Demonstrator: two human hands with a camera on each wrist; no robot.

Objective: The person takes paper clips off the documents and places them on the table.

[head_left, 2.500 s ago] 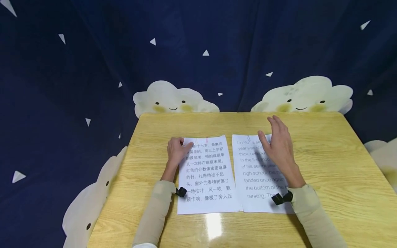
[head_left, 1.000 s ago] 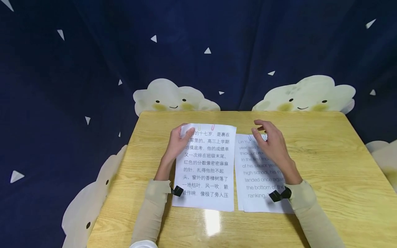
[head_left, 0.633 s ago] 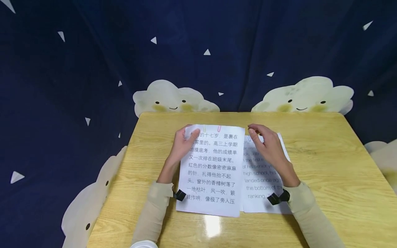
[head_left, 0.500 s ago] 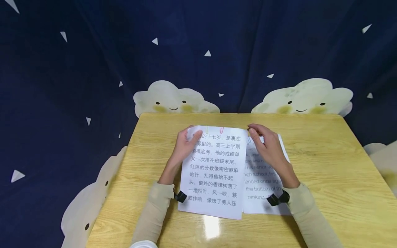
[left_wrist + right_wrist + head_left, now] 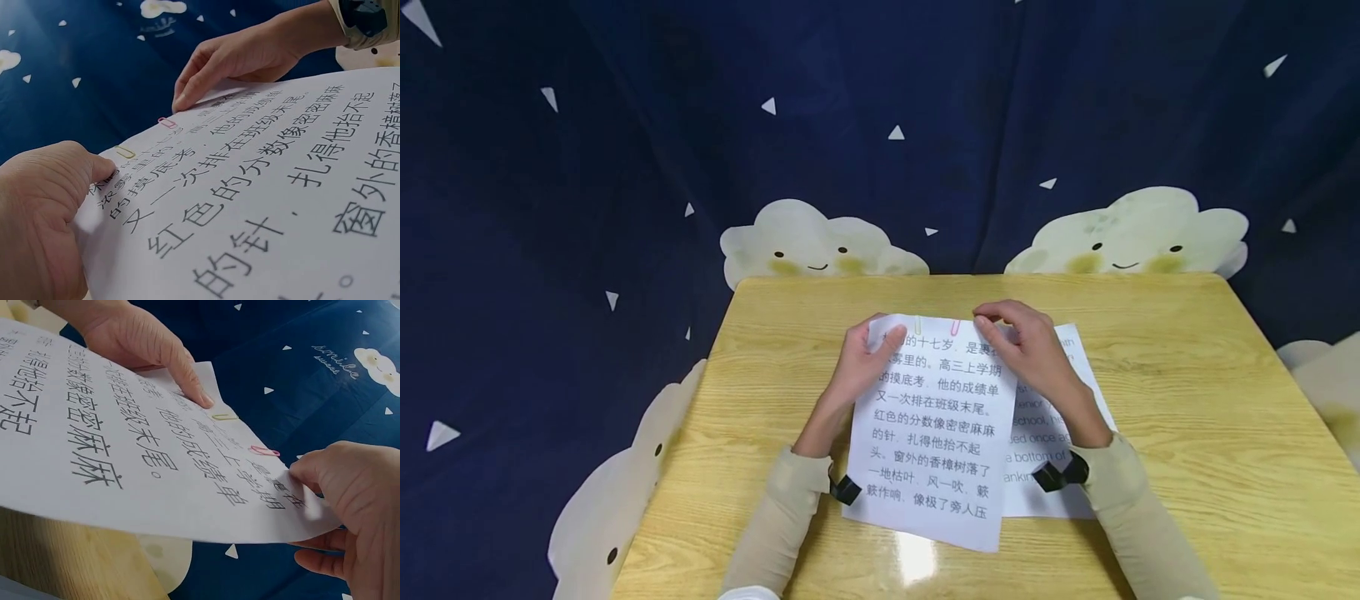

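A white sheaf of paper [image 5: 932, 467] printed with Chinese text is tilted up over the table, overlapping the English page in the head view. My left hand [image 5: 863, 357] grips its upper left corner, thumb on the printed face. At the upper right corner, my right hand [image 5: 1030, 346] pinches the paper, its thumb [image 5: 306, 469] on top and other fingers beneath, as the right wrist view shows. A yellow paper clip [image 5: 125, 152] and a pink paper clip [image 5: 264, 451] sit on the top edge between the hands.
An English-printed page [image 5: 1045, 502] lies on the wooden table [image 5: 1210, 400] to the right, partly hidden by the raised paper and my right arm. Behind the table hangs a dark blue curtain [image 5: 850, 67] with clouds and white triangles.
My left hand has lifted the Chinese-printed sheaf from the table and carried it right, partly over the English page. My right hand, earlier open above that page, has moved left and now pinches the sheaf's corner.
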